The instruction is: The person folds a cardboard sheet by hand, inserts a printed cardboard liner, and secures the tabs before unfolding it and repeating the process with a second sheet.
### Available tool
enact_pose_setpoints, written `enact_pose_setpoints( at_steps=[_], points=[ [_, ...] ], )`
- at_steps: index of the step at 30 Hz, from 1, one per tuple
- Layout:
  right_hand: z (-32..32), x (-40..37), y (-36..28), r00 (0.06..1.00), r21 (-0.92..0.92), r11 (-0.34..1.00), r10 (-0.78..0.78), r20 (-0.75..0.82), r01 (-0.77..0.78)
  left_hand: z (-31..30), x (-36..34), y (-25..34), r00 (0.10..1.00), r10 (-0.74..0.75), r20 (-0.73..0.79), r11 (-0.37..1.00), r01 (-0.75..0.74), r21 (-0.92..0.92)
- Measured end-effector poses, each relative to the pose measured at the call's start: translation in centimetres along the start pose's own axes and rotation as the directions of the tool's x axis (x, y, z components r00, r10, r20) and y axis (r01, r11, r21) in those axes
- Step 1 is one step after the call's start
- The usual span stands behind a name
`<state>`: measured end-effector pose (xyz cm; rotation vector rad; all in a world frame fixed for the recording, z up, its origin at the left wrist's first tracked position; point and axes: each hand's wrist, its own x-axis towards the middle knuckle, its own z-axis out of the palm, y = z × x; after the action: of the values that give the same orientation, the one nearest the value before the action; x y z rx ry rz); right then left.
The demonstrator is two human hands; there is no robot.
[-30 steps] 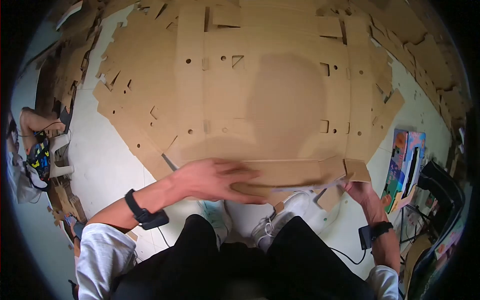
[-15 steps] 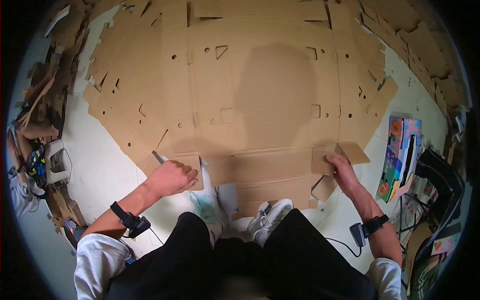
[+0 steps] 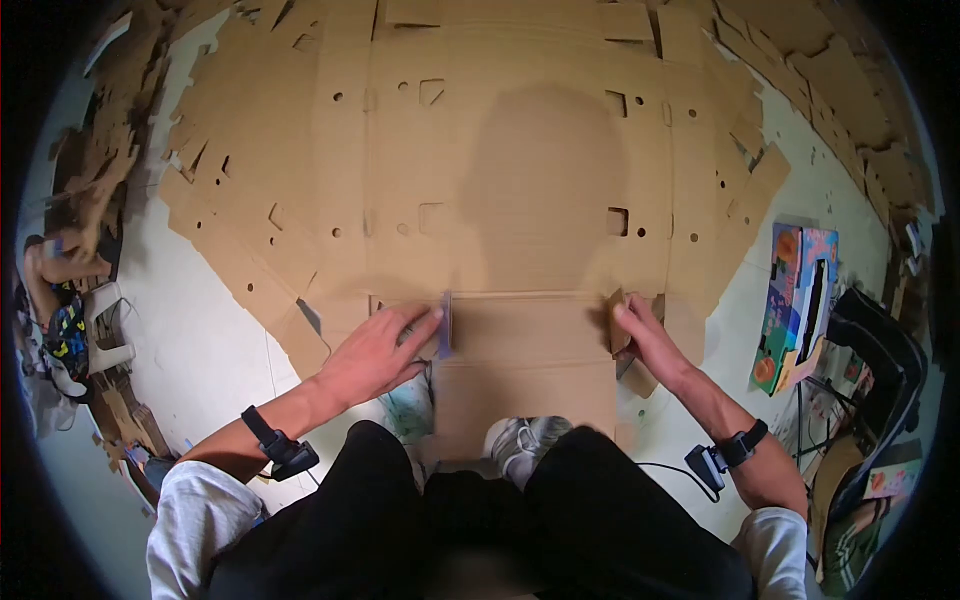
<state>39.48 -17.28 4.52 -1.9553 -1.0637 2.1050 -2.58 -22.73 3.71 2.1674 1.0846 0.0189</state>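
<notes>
1. At the far left, a person [image 3: 68, 310] sits by the wall, blurred and cut off by the dark lens edge.
2. The left hand [image 3: 383, 345] has its fingertips against the raised left flap [image 3: 446, 325]; I cannot tell whether it grips it. The hand and forearm partly cover the left shoe [image 3: 409, 405].
3. The big cardboard sheet [image 3: 420, 180] lies on the floor [image 3: 225, 300] ahead of the feet, its far edge out of frame, a head-shaped shadow across it.
4. The right hand [image 3: 640, 335] pinches the right flap [image 3: 618, 322], its underside fingers hidden.
5. Farther right stands a colourful box [image 3: 782, 310], beside a dark object [image 3: 885, 345] hard to identify.
</notes>
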Motion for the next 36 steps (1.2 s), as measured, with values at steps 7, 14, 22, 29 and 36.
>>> enact_pose_setpoints(
  at_steps=[7, 14, 22, 29, 36],
  points=[
    [2.8, 0.2, -3.5, 0.982, -0.287, 0.957, 0.090, 0.168, -0.039, -1.3, 2.2, -0.9, 0.999, 0.025, -0.044, 0.998, -0.023, 0.050],
    [-3.4, 0.9, 3.9, 0.915, -0.798, 0.499, -0.375, 0.152, 0.337, -2.0, 2.2, -2.8, 0.999, -0.032, -0.023, 0.984, 0.027, -0.177],
    [-8.8, -2.1, 6.9, 0.893, -0.921, 0.222, -0.396, 0.215, 0.320, -2.5, 3.5, -4.7, 0.999, 0.003, 0.048, 0.961, 0.011, -0.276],
    [-8.6, 0.0, 5.7, 0.853, -0.896, 0.359, -0.521, 0.039, 0.260, -2.7, 4.6, -5.0, 0.997, 0.002, 0.072, 0.939, 0.023, -0.344],
    [-4.3, -0.3, -2.0, 0.760, -0.545, 0.763, -0.570, -0.313, 0.347, -3.0, 5.0, -5.3, 0.962, -0.162, 0.218, 0.747, 0.264, -0.610]
  ],
)
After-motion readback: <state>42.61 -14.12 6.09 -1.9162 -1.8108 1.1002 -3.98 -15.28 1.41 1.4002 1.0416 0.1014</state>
